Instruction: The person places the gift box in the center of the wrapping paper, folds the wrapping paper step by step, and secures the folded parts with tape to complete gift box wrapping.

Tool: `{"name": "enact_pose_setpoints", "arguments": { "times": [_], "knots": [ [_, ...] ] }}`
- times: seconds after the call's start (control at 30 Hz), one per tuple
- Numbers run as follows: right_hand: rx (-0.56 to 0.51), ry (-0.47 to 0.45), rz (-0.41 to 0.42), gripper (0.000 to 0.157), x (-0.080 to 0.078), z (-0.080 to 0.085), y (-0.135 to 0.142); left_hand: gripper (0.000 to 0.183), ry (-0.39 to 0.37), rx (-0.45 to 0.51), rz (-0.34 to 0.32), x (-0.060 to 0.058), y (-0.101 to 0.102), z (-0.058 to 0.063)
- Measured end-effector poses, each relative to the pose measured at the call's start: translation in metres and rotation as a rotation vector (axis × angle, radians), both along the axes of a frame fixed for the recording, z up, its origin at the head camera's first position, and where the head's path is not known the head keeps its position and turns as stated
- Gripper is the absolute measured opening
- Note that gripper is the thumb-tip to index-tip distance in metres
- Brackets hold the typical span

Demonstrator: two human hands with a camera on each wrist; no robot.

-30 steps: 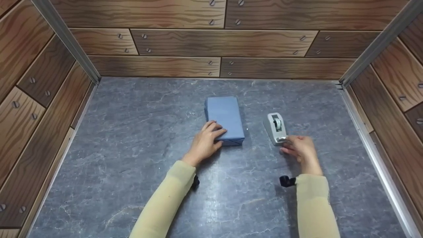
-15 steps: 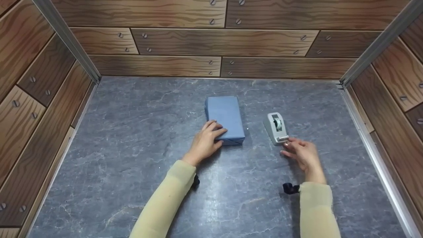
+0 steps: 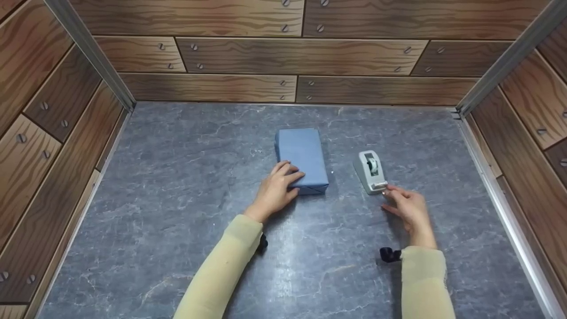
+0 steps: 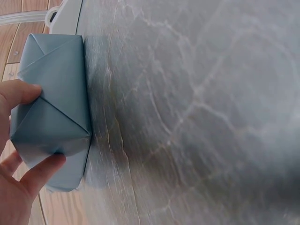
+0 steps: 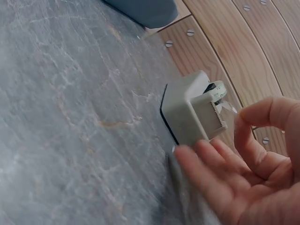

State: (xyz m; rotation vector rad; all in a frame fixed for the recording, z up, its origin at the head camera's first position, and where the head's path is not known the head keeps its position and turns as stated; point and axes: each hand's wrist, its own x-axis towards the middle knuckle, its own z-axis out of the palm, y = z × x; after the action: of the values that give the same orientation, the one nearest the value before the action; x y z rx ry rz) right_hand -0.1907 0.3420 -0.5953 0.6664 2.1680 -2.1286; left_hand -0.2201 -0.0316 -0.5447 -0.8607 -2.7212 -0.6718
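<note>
Blue wrapped box [image 3: 301, 150], triangular end folds [image 4: 64, 116] | left fingers [image 4: 43, 172] grip it | right fingers [image 5: 257, 112] pinch clear tape [image 5: 228, 107]

I'm at what looks like a staged work booth, more a studio set than a furnished room. At twelve o'clock a wall [image 3: 283, 57] of wooden planks faces me, its grain and screw heads [image 3: 193, 47] seemingly printed; matching side panels [image 3: 35, 146] stand at nine and three. Grey metal posts [image 3: 88, 53] mark the corners at ten and two, enclosing a marbled grey-blue surface [image 3: 177, 177]. I can't tell what building holds it.
</note>
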Motion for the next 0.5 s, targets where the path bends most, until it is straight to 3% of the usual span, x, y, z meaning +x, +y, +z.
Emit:
{"name": "enact_pose_setpoints", "arguments": {
  "times": [0.1, 0.2, 0.37, 0.5],
  "knots": [
    [0.098, -0.029, 0.011, 0.061, -0.001, 0.0, 0.001, 0.038, 0.007, 0.0, 0.003, 0.0, 0.0, -0.001],
    [0.177, -0.068, 0.024, 0.069, 0.004, 0.015, -0.006, 0.038, 0.002, 0.005, 0.002, 0.0, 0.0, -0.001],
    [0.252, -0.116, 0.057, 0.058, 0.014, 0.044, -0.018, 0.038, -0.012, 0.013, -0.003, -0.001, 0.0, -0.002],
    [0.292, -0.127, 0.078, 0.054, 0.016, 0.054, -0.019, 0.038, -0.006, 0.013, -0.004, -0.001, 0.001, -0.001]
  ]
}}
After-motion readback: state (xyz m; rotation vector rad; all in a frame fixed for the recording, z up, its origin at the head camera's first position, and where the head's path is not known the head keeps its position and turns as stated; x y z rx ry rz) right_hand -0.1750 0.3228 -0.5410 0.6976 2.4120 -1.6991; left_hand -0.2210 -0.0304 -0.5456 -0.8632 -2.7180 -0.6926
